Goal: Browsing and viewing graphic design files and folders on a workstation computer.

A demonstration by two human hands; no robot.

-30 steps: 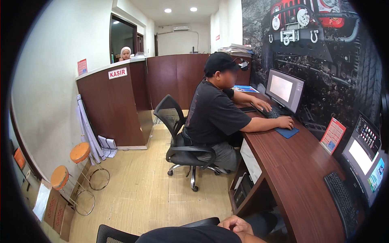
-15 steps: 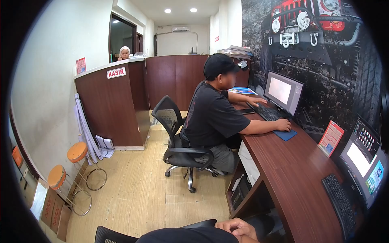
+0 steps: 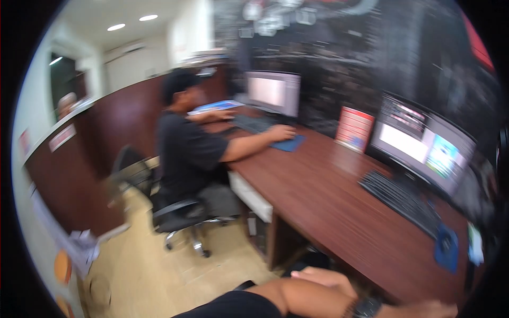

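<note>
Beside the black keyboard (image 3: 398, 202) on the table (image 3: 318, 183), a blue mouse pad (image 3: 446, 262), likely light, floppy and best taken by an edge, lay near the watch-wearing hand (image 3: 426, 309), though whether its grip or that of the other hand (image 3: 327, 279) was wide or narrow, I could not tell.

Left of a black chair (image 3: 183, 213) stands what looks like an orange stool (image 3: 63, 266).
</note>
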